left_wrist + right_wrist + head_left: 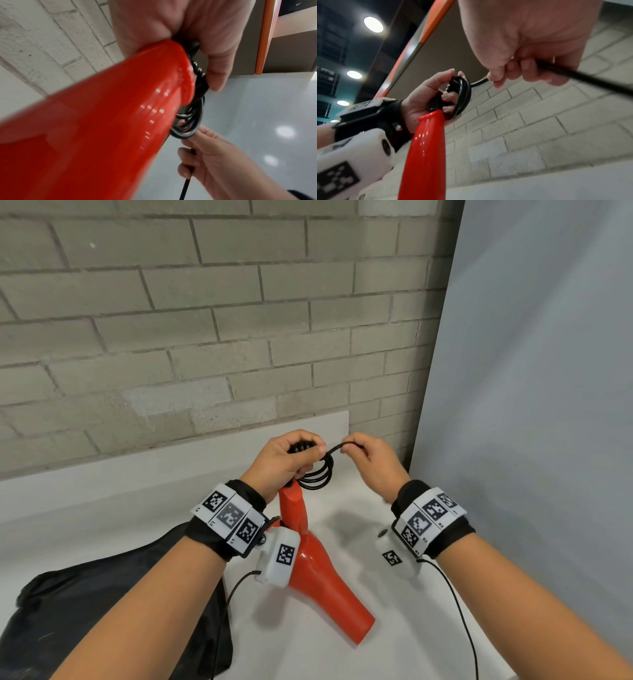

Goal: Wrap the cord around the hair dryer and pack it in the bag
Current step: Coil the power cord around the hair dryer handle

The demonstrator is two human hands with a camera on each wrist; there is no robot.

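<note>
A red hair dryer (318, 570) stands with its nozzle on the white table (102, 508) and its handle pointing up. My left hand (291, 457) grips the handle's top end together with several coils of black cord (318, 474). In the left wrist view the red handle (102, 121) fills the frame, with the coils (188, 121) at its end. My right hand (363, 457) pinches the free stretch of cord (573, 75) just right of the coils (464, 92). A black bag (113, 604) lies crumpled at the lower left under my left forearm.
A grey brick wall (205, 320) rises behind the table. A pale blue-grey panel (531, 405) closes off the right side. Thin black sensor cables (455, 611) hang from both wrist units over the table.
</note>
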